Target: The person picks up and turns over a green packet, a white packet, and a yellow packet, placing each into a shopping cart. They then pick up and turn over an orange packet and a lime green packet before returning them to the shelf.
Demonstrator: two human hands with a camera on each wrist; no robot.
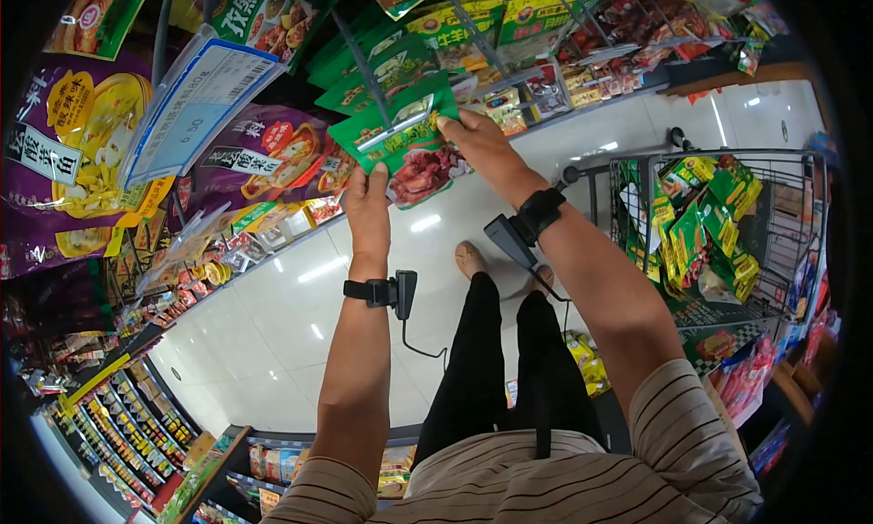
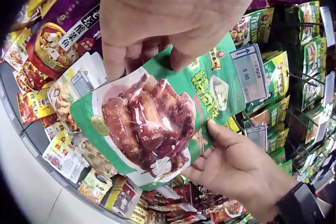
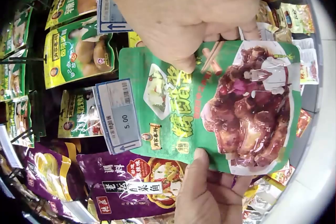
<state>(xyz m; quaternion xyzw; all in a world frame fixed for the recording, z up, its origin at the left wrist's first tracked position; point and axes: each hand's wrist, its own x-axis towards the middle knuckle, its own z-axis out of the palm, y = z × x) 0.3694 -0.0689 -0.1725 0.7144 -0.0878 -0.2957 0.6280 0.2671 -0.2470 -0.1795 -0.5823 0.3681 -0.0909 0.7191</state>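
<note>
A green seasoning packet (image 1: 409, 156) with a picture of braised meat hangs at the front of a peg hook, level with a row of like packets. My left hand (image 1: 368, 192) pinches its lower left edge, thumb on the printed face. My right hand (image 1: 459, 126) pinches the opposite edge near the top. In the left wrist view the left hand (image 2: 152, 50) grips the packet (image 2: 152, 119) from above and the right hand (image 2: 231, 161) holds it from below. The right wrist view shows the right hand (image 3: 191, 50) on the packet (image 3: 210, 103), with the left hand (image 3: 202, 182) underneath.
A 5.00 price tag (image 3: 118, 113) sits on the hook's end. Purple packets (image 1: 264, 156) and a 6.50 tag (image 1: 191, 106) hang to the left. A wire cart (image 1: 727, 233) holding green and yellow packets stands at my right. Low shelves (image 1: 127, 415) line the white floor.
</note>
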